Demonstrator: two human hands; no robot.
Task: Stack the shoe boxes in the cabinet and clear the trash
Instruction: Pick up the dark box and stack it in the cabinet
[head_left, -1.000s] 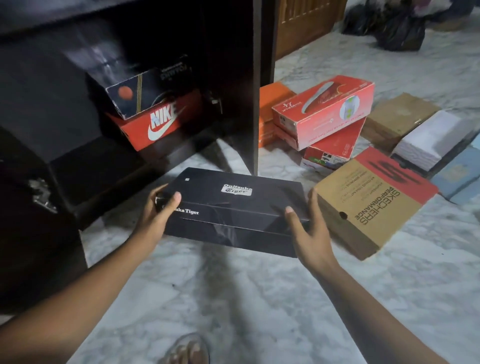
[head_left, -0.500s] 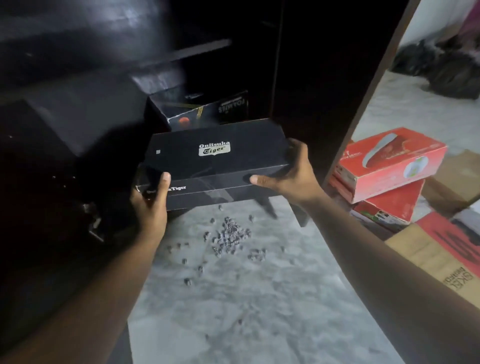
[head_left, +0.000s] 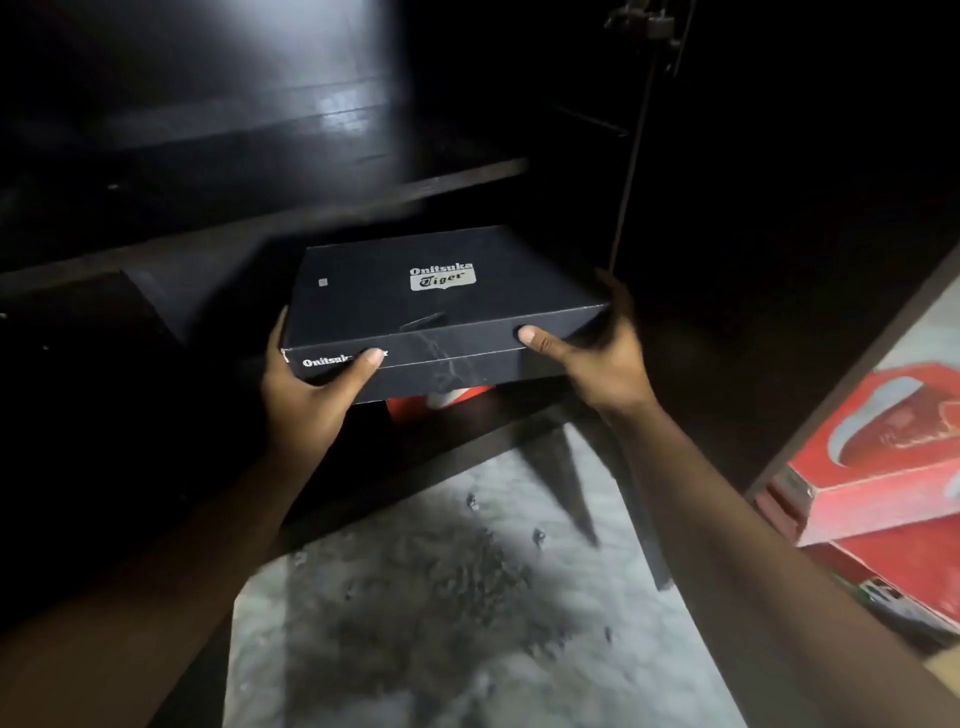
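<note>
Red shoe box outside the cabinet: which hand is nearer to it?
Right. The right hand holds the black box at its right end, toward the red shoe box; the left hand holds its far end.

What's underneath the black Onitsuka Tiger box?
A sliver of a red box with white print peeks out below the black box; the rest of it is covered.

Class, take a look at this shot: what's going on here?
A person grips a black Onitsuka Tiger shoe box, left hand at its near left corner, right hand at its right end, inside the dark cabinet. A red box peeks out just below it. More red boxes sit outside on the right, and dark grit litters the floor.
</note>
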